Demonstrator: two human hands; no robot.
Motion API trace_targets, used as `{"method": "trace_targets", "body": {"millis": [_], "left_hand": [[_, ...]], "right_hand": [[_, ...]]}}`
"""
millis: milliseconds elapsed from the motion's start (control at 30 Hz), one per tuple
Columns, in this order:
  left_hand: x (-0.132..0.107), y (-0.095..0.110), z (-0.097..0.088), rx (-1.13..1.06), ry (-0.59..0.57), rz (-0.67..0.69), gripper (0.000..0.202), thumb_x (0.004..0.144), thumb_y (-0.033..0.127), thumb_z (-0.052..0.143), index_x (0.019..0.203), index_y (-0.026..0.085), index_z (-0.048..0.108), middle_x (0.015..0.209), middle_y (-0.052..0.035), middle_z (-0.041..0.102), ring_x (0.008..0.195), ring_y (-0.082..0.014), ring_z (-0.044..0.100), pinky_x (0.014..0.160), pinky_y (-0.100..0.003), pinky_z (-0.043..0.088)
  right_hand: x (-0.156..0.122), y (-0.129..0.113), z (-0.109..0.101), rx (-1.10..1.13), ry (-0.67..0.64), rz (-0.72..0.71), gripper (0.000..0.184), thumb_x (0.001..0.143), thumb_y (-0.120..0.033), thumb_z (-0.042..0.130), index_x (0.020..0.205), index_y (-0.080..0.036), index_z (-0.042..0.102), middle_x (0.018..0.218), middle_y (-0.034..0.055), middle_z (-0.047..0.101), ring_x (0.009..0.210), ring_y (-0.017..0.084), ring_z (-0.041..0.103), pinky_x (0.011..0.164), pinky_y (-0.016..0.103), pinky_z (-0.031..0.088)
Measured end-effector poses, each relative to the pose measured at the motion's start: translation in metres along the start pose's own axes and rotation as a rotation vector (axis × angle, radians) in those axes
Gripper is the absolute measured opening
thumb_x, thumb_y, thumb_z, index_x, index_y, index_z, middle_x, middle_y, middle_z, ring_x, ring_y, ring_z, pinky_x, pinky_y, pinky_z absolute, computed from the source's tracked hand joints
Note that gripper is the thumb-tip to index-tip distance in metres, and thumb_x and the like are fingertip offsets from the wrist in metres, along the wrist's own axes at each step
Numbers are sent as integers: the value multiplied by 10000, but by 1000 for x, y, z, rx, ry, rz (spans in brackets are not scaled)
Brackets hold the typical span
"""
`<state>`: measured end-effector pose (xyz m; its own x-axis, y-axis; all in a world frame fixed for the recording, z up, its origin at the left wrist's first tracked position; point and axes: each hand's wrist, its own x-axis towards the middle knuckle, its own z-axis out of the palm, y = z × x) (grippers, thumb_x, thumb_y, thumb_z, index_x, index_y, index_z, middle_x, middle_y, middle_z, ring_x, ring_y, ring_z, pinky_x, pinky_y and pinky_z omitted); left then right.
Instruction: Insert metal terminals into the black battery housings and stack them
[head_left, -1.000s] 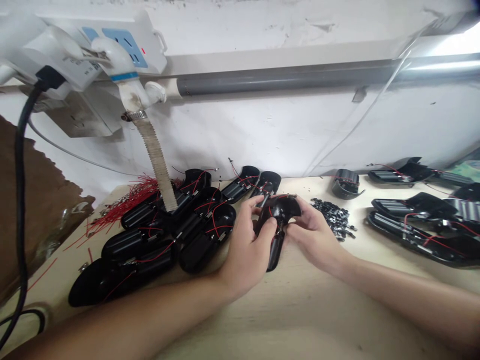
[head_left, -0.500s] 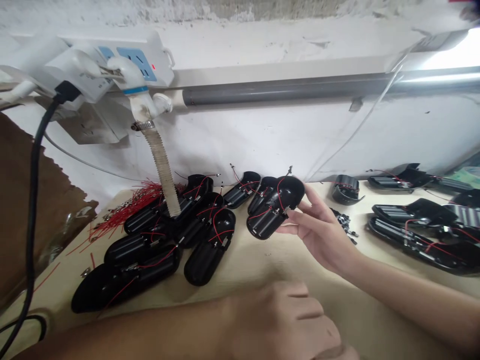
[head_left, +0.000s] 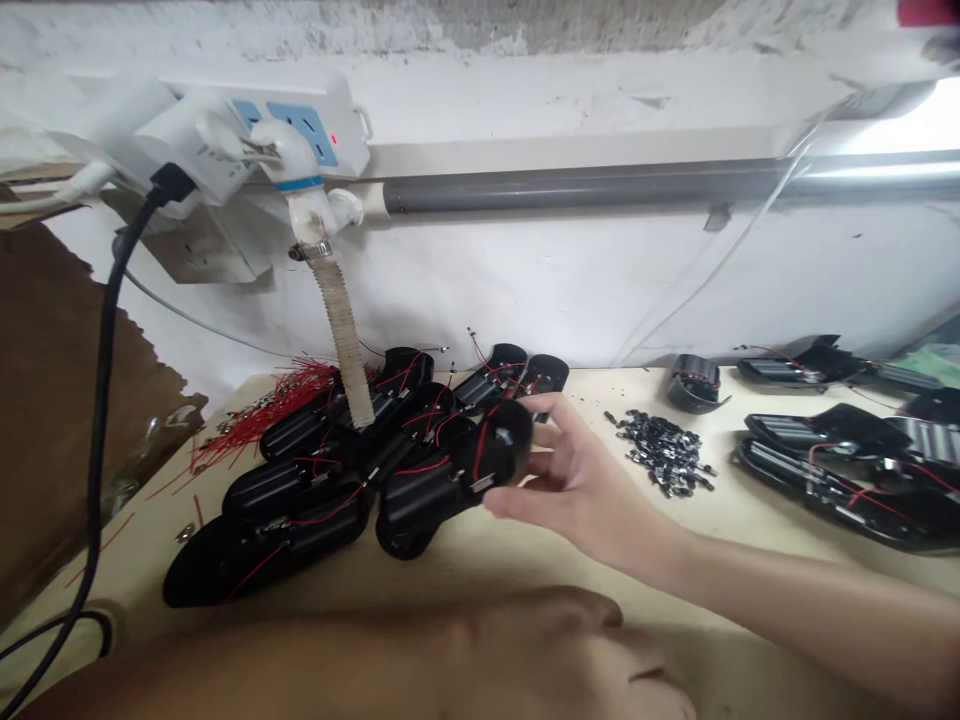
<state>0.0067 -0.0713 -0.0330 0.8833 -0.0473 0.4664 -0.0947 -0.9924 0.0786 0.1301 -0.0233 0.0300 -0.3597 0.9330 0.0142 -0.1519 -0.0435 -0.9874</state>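
Observation:
My right hand (head_left: 570, 475) grips the rounded end of a black plastic shell (head_left: 431, 485) between thumb and fingers. Thin red wires and a small metal contact show on its inner side. The shell is tilted over another black shell (head_left: 405, 540) lying on the table, partly hiding it; whether they touch I cannot tell. My left hand (head_left: 577, 650) is low in front, back upward and somewhat blurred, with its fingers curled under. What it holds, if anything, is hidden. Left of the held shell, several similar wired black shells (head_left: 292, 490) lie close together.
A heap of small dark metal parts (head_left: 667, 455) lies on the wooden table (head_left: 480, 575), with more black shells (head_left: 847, 465) at the right. Loose red wires (head_left: 292, 390) are piled back left. A ribbed hose (head_left: 345, 330) hangs down among the shells; a black cable (head_left: 101, 420) runs at the left.
My right hand has carried the black shell left and down toward the group on the table, uncovering the heap of metal parts. My left hand has sunk slightly lower in view.

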Motion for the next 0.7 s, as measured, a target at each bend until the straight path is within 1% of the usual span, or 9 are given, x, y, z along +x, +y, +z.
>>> {"method": "trace_targets", "body": {"millis": [133,233,367,500,533,600,633,667,700], "left_hand": [[2,-3,-2,49,15,2,30,996,263,729,979,268,705,830,19,682,732,-163,599,567,-313,440],[4,-8,-2,69,54,29,42,987,228,725,961,246,698,758,24,615,694,-168,560,557,-327,390],[6,-11,-5,96,92,34,61,958,201,741,913,199,700,736,22,590,681,-170,510,615,-346,434],[6,-13,-8,88,90,13,79,962,206,733,893,190,698,742,9,591,691,-170,504,623,-348,445],[6,-14,-9,94,101,1,101,964,225,734,879,191,693,737,6,584,683,-171,509,609,-357,429],[7,-16,-11,100,129,-71,166,980,266,711,837,193,669,726,-2,574,654,-169,512,588,-372,394],[8,-16,-13,94,138,-130,196,993,277,684,818,194,656,721,-7,574,640,-168,512,587,-376,385],[9,-17,-14,80,141,-202,213,1004,281,651,812,192,650,721,-14,581,634,-169,515,597,-378,390],[10,-17,-15,58,136,-276,216,1010,276,623,814,189,650,725,-21,592,640,-172,526,617,-378,405]], "right_hand": [[19,4,37,-171,-23,6,710,709,-379,1016,1175,-295,487,1093,11,733,788,188,713,623,344,606],[35,7,55,-259,-77,20,710,699,-426,1018,1157,-281,495,1100,33,736,826,221,740,591,341,610],[47,10,60,-435,-85,34,742,672,-528,1022,1190,-253,567,1089,69,756,782,237,726,574,357,582],[44,1,54,-612,-68,-110,884,755,-596,954,1473,-212,610,1148,111,786,763,228,723,728,408,586],[42,-6,51,-631,-61,-171,843,798,-606,920,1483,-214,625,1164,110,791,770,220,724,739,394,576],[37,-28,40,-719,-40,-309,542,914,-618,817,1266,-210,759,1036,75,803,741,190,695,694,342,523],[36,-43,32,-799,-29,-362,415,979,-611,748,1037,-203,799,874,49,776,689,172,654,647,319,470],[35,-60,20,-900,-33,-384,470,1043,-597,667,817,-197,766,680,23,689,602,148,579,597,308,403],[35,-77,6,-970,-45,-392,512,1085,-554,612,737,-197,731,580,1,607,533,124,500,566,304,351]]}}
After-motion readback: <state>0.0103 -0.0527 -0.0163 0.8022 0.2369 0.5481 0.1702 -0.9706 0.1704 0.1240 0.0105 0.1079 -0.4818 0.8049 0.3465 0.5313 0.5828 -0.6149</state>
